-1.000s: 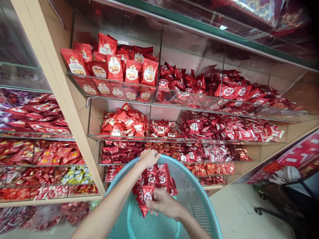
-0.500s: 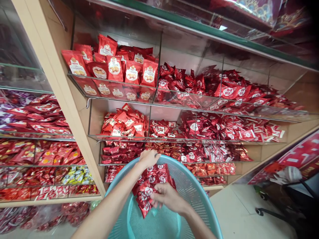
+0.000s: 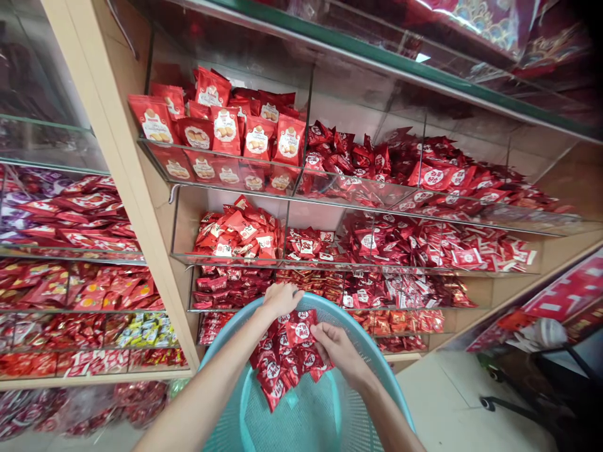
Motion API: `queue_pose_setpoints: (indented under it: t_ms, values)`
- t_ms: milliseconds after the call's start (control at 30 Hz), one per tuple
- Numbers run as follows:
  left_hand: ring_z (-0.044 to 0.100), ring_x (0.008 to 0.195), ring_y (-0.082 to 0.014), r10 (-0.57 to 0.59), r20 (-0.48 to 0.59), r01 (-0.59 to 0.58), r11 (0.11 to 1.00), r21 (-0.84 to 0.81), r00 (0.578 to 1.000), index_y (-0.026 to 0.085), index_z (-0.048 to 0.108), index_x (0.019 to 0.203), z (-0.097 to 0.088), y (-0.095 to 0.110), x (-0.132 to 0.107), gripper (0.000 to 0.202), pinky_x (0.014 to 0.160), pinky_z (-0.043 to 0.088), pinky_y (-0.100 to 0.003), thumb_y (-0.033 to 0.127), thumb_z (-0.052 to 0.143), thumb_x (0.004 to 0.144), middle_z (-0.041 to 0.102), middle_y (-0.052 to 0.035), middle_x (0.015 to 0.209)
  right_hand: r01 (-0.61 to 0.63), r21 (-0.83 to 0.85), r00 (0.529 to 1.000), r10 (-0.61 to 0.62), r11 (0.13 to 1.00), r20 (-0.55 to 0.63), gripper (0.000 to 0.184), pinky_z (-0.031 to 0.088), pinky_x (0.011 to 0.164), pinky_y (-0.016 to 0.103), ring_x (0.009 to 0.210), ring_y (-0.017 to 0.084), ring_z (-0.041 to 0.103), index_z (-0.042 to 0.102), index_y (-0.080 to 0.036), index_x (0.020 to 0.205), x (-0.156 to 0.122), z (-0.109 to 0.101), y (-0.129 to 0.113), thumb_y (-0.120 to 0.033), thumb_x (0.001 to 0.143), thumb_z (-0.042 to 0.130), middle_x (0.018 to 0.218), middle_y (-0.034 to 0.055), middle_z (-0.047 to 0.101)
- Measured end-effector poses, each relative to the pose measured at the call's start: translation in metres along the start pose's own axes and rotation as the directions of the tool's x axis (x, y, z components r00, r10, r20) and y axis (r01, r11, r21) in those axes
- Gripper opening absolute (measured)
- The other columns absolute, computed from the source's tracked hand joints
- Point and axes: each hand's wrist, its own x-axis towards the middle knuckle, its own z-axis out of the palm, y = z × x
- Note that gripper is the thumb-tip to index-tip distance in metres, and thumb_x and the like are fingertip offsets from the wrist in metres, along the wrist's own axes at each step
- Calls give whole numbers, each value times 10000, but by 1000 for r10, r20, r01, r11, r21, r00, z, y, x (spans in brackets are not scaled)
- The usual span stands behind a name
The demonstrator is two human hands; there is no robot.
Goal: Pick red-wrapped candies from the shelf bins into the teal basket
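My left hand (image 3: 282, 300) is closed over the far rim of a turquoise mesh plastic basket (image 3: 377, 370). My right hand (image 3: 336, 351) reaches inside from the right, its thumb and fingers pinching a small red candy packet (image 3: 298, 333) with a white round label. Beneath that packet lies a pile of matching red packets (image 3: 287, 361) in the far part of the basket. Toward me, the turquoise basket bottom shows bare. My left forearm crosses the basket's left side and hides part of it.
Wooden shelving (image 3: 160, 289) with glass-fronted compartments stands ahead, filled with red packets. Larger red cookie bags (image 3: 226, 129) sit upper left, and yellow candies (image 3: 146, 331) lower left. Plastic bags (image 3: 89, 408) lie on the floor at left. At right is a wheeled chair base (image 3: 506, 402).
My right hand has moved up and to the right, from the near edge of the pile to its upper part, where it now pinches a packet. My left hand stays on the rim.
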Motion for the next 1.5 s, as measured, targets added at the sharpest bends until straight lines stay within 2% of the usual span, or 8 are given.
queue_pose_setpoints:
  t_ms: [133,267,600,900,1067,1200,1367,1500]
  values:
    - [636,918,-256,3,2,-3,1000,5,1000,243,663,936,2,1,2,506,787,462,-367,513,242,863,704,-78,958,-252,-67,913,260,965,313,494,314,367,194,367,79,446,462,-186,689,-5,13,17,-670,670,559,466,-43,546]
    - [633,923,-261,5,11,-5,1000,-5,1000,238,664,922,4,2,4,505,789,458,-368,513,246,861,701,-85,962,-307,-76,861,311,949,402,497,391,421,210,412,83,499,490,-167,679,-6,23,28,-620,585,670,504,-36,573]
    - [626,968,-255,-1,97,4,1000,-28,995,247,677,901,0,-1,13,483,818,455,-361,474,252,862,700,-75,992,-169,-6,965,167,986,200,408,342,387,183,396,69,487,497,-163,651,20,15,-5,-554,693,604,495,-32,575]
    - [638,943,-253,11,129,-7,999,-37,992,249,683,857,-4,3,19,443,791,472,-353,462,295,843,702,-72,995,-164,-297,980,191,941,64,235,339,356,201,335,102,487,448,-186,545,68,53,-18,-140,774,428,421,-33,537]
    - [642,929,-251,-15,122,20,999,-36,992,244,681,847,-4,-3,18,447,785,473,-347,464,292,843,706,-75,973,-80,-440,993,35,894,-109,316,339,477,220,433,111,501,414,-195,455,72,62,-15,-184,758,502,417,-13,514]
    - [635,947,-254,-26,103,29,999,-32,994,254,675,871,-4,-8,19,453,792,467,-350,468,278,846,703,-68,984,-42,-686,951,-181,726,-250,300,268,488,233,490,115,479,464,-193,477,63,59,-19,-281,742,575,489,-1,554]
    - [647,911,-235,-14,85,15,1000,-18,996,264,679,845,-3,-8,21,431,773,467,-326,473,302,839,715,-53,929,170,-738,907,-396,652,-140,351,247,476,222,465,91,383,433,-194,520,42,24,-79,-387,801,518,476,-35,483]
    - [637,936,-258,-3,42,4,1000,-12,999,234,680,876,1,-7,21,502,800,457,-360,482,244,858,705,-83,963,359,-736,680,-701,574,-215,356,289,488,228,433,87,364,422,-209,582,29,-18,-176,-456,836,459,444,-54,432]
